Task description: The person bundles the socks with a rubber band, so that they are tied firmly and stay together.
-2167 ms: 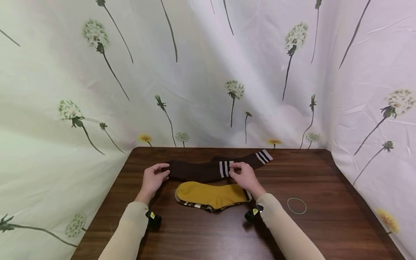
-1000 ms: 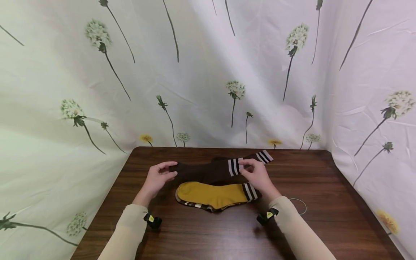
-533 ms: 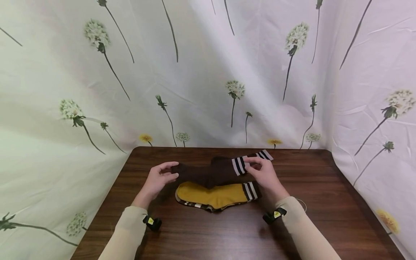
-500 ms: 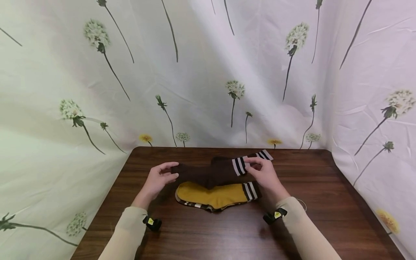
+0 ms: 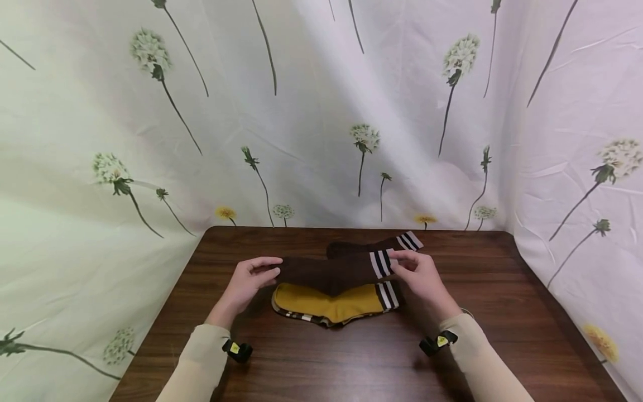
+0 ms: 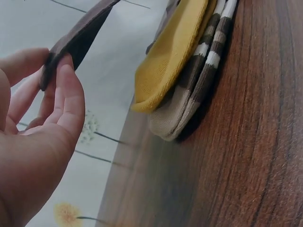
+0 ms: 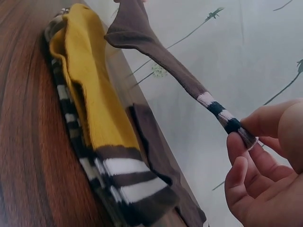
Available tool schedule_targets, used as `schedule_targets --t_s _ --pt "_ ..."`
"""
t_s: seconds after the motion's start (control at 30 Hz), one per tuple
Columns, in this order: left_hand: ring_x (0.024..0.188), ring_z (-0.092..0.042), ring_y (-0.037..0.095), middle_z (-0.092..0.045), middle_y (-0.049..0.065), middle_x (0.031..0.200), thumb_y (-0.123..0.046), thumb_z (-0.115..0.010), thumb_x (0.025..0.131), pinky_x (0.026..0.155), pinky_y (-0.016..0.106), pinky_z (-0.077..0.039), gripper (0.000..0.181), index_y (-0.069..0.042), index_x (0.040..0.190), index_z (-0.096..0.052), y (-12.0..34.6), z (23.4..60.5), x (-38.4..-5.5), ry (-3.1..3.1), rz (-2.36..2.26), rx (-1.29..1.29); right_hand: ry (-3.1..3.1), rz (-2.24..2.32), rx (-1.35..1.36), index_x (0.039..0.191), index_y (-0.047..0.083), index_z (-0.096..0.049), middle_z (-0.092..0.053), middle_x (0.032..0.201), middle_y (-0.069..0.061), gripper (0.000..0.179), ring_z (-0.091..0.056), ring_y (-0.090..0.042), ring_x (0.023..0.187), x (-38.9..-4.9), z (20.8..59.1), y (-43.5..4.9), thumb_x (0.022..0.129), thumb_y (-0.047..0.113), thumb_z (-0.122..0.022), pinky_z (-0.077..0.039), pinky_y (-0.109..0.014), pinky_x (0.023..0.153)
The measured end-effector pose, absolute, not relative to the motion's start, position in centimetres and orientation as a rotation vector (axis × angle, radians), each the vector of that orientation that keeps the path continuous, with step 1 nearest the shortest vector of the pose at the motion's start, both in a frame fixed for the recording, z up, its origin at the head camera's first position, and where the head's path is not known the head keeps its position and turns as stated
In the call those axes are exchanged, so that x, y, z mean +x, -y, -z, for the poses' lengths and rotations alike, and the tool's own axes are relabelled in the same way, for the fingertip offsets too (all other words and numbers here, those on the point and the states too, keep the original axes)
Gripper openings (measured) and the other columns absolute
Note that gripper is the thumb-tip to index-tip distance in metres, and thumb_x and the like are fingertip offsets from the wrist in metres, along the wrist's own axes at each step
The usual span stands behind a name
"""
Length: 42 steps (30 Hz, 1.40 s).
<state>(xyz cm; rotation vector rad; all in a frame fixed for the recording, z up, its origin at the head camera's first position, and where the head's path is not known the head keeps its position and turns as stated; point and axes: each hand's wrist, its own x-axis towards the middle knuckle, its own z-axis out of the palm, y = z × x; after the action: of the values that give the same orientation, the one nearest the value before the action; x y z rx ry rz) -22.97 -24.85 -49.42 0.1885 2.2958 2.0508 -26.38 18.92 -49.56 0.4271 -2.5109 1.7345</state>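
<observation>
A dark brown sock [image 5: 326,272] with a white-and-black striped cuff is stretched between my two hands, raised off the table. My left hand [image 5: 249,281] pinches its toe end between thumb and fingers. At the striped cuff, my right hand [image 5: 421,279] pinches the opening; the right wrist view shows thumb and fingertips on the cuff edge. Just below, a yellow sock [image 5: 326,304] with a striped brown cuff lies on top of patterned socks [image 6: 208,61] in brown, white and beige. The held sock overlaps the yellow one's upper edge in the head view.
Behind the held sock, another brown sock [image 5: 366,245] with a striped cuff lies on the dark wooden table [image 5: 311,368]. A thin pale loop [image 5: 467,312] is mostly hidden by the right forearm. Floral cloth [image 5: 311,111] hangs behind the table.
The brown sock has been lifted and moved right and toward the yellow sock, the right hand travelling farther. More of the rear brown sock now shows, and the yellow sock's cuff is uncovered.
</observation>
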Motion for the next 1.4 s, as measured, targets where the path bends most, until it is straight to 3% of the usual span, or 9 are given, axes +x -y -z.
schedule_targets --t_s 0.27,0.53,0.77,1.0,1.4 --pt "0.098 -0.072 0.012 -0.069 0.017 0.127 -0.007 -0.071 0.1 0.089 0.043 -0.062 0.033 0.011 0.129 -0.068 24.7 49.4 -22.5 -2.265 -2.024 0.196 2.533 -1.731 0.468 0.125 -0.001 -0.074 -0.071 0.13 -0.02 0.027 -0.068 -0.009 0.079 -25.6 50.0 -19.7 0.1 0.009 -0.072 -0.056 -0.024 0.069" --pt "0.092 -0.073 0.012 -0.073 0.006 0.117 -0.006 -0.075 0.098 0.086 0.045 -0.062 0.03 0.008 0.124 -0.071 24.5 49.2 -22.2 -2.261 -1.988 0.188 2.552 -1.727 0.524 0.124 -0.002 -0.074 -0.072 0.124 -0.022 0.026 -0.068 -0.008 0.084 -24.5 49.9 -20.4 0.099 0.007 -0.072 -0.057 -0.024 0.072" --pt "0.088 -0.071 0.012 -0.071 0.015 0.123 -0.009 -0.076 0.097 0.085 0.046 -0.062 0.033 0.004 0.127 -0.071 24.5 48.7 -21.8 -2.273 -1.906 0.255 2.597 -1.721 0.541 0.123 0.002 -0.074 -0.072 0.128 -0.019 0.025 -0.069 -0.009 0.089 -24.0 50.0 -20.8 0.1 0.008 -0.073 -0.058 -0.025 0.076" --pt "0.087 -0.071 0.013 -0.07 0.016 0.121 -0.01 -0.076 0.097 0.083 0.046 -0.062 0.036 0.001 0.131 -0.07 24.6 48.9 -21.6 -2.29 -1.831 0.253 2.586 -1.702 0.562 0.122 -0.001 -0.074 -0.07 0.131 -0.023 0.024 -0.07 -0.008 0.09 -23.7 50.4 -21.0 0.099 0.006 -0.072 -0.057 -0.023 0.076" --pt "0.089 -0.074 0.016 -0.064 0.021 0.135 -0.009 -0.076 0.097 0.084 0.049 -0.062 0.037 0.0 0.132 -0.07 24.5 49.6 -21.1 -2.264 -1.822 0.206 2.639 -1.674 0.594 0.122 0.0 -0.074 -0.072 0.124 -0.021 0.023 -0.067 -0.008 0.081 -23.6 51.3 -21.3 0.1 0.006 -0.071 -0.056 -0.026 0.068"
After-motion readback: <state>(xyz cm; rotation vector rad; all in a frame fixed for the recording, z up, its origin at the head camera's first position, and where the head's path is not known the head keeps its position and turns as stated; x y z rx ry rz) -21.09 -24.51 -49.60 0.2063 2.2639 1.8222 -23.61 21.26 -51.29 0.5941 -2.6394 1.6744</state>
